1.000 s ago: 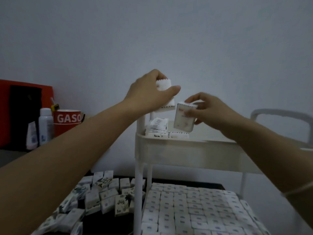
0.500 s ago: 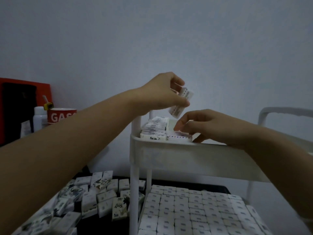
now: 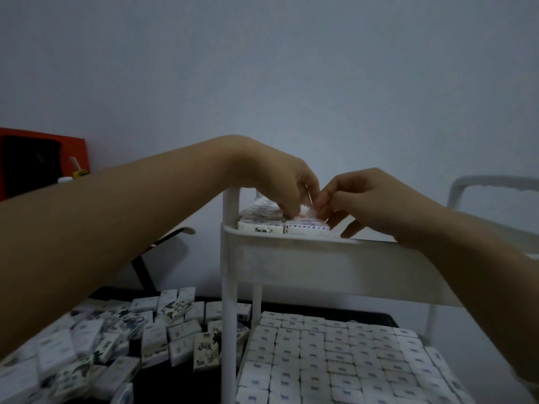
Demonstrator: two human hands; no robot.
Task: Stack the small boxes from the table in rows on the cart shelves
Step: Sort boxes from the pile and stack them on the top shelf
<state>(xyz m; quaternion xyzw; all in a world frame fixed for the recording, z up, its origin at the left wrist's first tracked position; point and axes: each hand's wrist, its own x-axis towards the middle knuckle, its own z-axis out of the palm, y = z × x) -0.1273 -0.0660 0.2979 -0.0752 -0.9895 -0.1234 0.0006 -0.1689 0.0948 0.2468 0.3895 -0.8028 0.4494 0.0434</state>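
A white cart's top shelf [image 3: 320,263] holds rows of small white boxes [image 3: 262,225] at its left front corner. My left hand [image 3: 277,182] reaches down over these rows, fingers curled round a small box [image 3: 306,212] that is being set beside them. My right hand [image 3: 367,199] meets it from the right and pinches the same box with thumb and forefinger; its other fingers point down into the shelf. The hands hide most of that box. Several loose boxes [image 3: 145,330] lie in a heap on the dark table at lower left.
The cart's lower shelf [image 3: 335,360] is packed with tight rows of boxes. A white cart post [image 3: 230,301] stands between table and shelf, and the cart handle [image 3: 495,182] rises at right. A red and black object [image 3: 43,161] sits at far left against the wall.
My left hand has come down with its box from above the shelf into the row. My right hand has risen from the box it laid down and now meets the left hand's box.
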